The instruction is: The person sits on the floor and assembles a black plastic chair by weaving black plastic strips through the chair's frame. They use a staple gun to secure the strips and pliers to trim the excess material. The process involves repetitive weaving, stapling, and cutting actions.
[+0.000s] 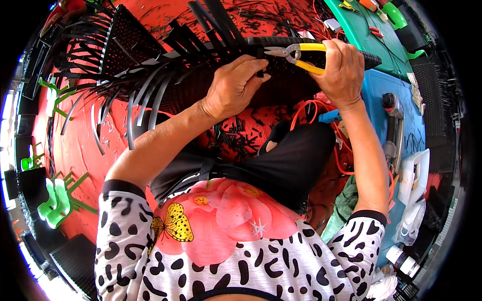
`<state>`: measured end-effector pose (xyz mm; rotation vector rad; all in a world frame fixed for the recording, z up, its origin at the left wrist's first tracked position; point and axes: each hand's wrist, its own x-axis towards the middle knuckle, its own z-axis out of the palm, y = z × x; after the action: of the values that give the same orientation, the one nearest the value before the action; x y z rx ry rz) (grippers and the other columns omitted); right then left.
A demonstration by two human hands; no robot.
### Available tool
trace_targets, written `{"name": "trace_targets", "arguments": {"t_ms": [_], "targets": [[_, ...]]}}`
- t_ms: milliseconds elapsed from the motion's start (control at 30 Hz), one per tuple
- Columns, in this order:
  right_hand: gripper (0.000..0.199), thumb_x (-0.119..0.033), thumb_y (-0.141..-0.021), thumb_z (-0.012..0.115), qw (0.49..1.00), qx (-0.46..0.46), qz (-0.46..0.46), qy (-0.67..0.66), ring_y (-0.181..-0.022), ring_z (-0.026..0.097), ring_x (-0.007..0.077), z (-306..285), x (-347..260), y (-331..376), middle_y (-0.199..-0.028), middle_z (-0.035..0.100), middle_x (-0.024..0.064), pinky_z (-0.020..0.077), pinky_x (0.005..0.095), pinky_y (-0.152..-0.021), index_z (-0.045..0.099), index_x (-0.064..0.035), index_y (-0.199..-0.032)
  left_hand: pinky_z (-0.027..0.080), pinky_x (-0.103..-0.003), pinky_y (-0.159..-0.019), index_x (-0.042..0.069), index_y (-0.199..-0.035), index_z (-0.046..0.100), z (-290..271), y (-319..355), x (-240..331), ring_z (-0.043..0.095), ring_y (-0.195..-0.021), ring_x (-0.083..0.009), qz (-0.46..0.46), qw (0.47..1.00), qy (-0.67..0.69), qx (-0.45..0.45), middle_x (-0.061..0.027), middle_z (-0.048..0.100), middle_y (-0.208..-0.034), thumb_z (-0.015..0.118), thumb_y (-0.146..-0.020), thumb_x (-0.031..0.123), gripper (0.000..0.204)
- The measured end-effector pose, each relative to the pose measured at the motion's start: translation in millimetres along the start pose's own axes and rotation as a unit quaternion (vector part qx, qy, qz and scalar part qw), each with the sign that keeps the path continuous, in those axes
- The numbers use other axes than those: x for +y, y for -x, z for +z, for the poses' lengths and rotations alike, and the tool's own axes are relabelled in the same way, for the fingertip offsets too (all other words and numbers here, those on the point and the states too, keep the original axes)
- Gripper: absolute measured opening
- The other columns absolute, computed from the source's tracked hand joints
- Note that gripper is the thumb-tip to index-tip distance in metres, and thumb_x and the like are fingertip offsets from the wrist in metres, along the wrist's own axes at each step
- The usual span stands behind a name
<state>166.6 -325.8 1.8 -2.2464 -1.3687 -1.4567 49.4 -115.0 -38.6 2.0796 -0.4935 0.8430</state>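
A dark woven black furniture piece (129, 47) lies across the far side of my lap, with many loose flat black strips (131, 118) sticking out of its left part. My left hand (233, 89) is closed at its rim, thumb and fingers pinched on a short black strip (260, 73). My right hand (342, 72) grips a pair of snips with yellow handles (312, 47). Their metal blades (281, 52) point left, slightly parted, close to the fingertips of my left hand. What lies between the blades, if anything, is too small to tell.
Cut black scraps litter the red floor (75, 150). To the right stand a blue table (374, 98) with a pneumatic tool (391, 120) and a green table (351, 25) with tools. A red hose (337, 155) runs beside my knee. Green plastic chairs (61, 200) are at left.
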Motion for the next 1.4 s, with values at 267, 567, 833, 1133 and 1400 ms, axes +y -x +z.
{"name": "trace_targets", "arguments": {"t_ms": [267, 567, 833, 1133, 1400], "targets": [[0.041, -0.033, -0.072, 0.069, 1.0, 0.008, -0.004, 0.0, -0.082, 0.057, 0.021, 2, -1, 3, -0.092, 0.057, 0.0044, 0.0419, 0.0338, -0.07, 0.054, -0.0074, -0.1, 0.053, -0.025, -0.068, -0.006, -0.107, 0.058, 3, 3, 7, 0.063, -0.073, -0.016, -0.057, 0.996, 0.069, 0.003, -0.0121, 0.063, -0.091, 0.06, -0.082, -0.007, 0.025], [0.042, -0.038, -0.076, 0.066, 1.0, 0.004, 0.023, 0.005, -0.08, 0.057, 0.0235, 5, -9, 10, -0.094, 0.058, 0.0068, 0.0416, 0.0346, -0.069, 0.053, -0.0068, -0.102, 0.052, -0.024, -0.066, -0.006, -0.109, 0.058, 6, 4, 9, 0.063, -0.071, -0.0146, -0.076, 0.993, 0.087, 0.015, -0.0109, 0.062, -0.091, 0.058, -0.087, -0.002, 0.022], [0.043, -0.035, -0.074, 0.068, 0.999, 0.011, 0.032, 0.003, -0.081, 0.057, 0.0235, 5, -10, 11, -0.095, 0.058, 0.0071, 0.0414, 0.0354, -0.069, 0.053, -0.0067, -0.102, 0.051, -0.024, -0.064, -0.006, -0.108, 0.059, 9, 4, 12, 0.063, -0.069, -0.0138, -0.094, 0.991, 0.088, 0.02, -0.0097, 0.062, -0.089, 0.059, -0.088, 0.0, 0.021], [0.032, -0.024, -0.075, 0.064, 0.999, 0.0, 0.029, 0.035, -0.08, 0.055, 0.0215, 11, -15, 4, -0.09, 0.054, 0.0036, 0.0401, 0.0347, -0.068, 0.054, -0.0092, -0.101, 0.048, -0.021, -0.056, -0.006, -0.104, 0.061, 13, -2, 23, 0.063, -0.065, -0.0114, -0.159, 0.98, 0.108, 0.053, -0.0089, 0.062, -0.085, 0.06, -0.087, 0.002, 0.019], [0.029, -0.025, -0.074, 0.064, 0.998, -0.007, 0.022, 0.05, -0.075, 0.052, 0.0201, 13, -13, 2, -0.082, 0.048, 0.0022, 0.0377, 0.0342, -0.06, 0.053, -0.0101, -0.097, 0.049, -0.023, -0.056, -0.007, -0.101, 0.062, 19, -4, 19, 0.063, -0.064, -0.013, -0.109, 0.989, 0.068, 0.069, -0.0117, 0.063, -0.087, 0.061, -0.086, 0.001, 0.017]]}}
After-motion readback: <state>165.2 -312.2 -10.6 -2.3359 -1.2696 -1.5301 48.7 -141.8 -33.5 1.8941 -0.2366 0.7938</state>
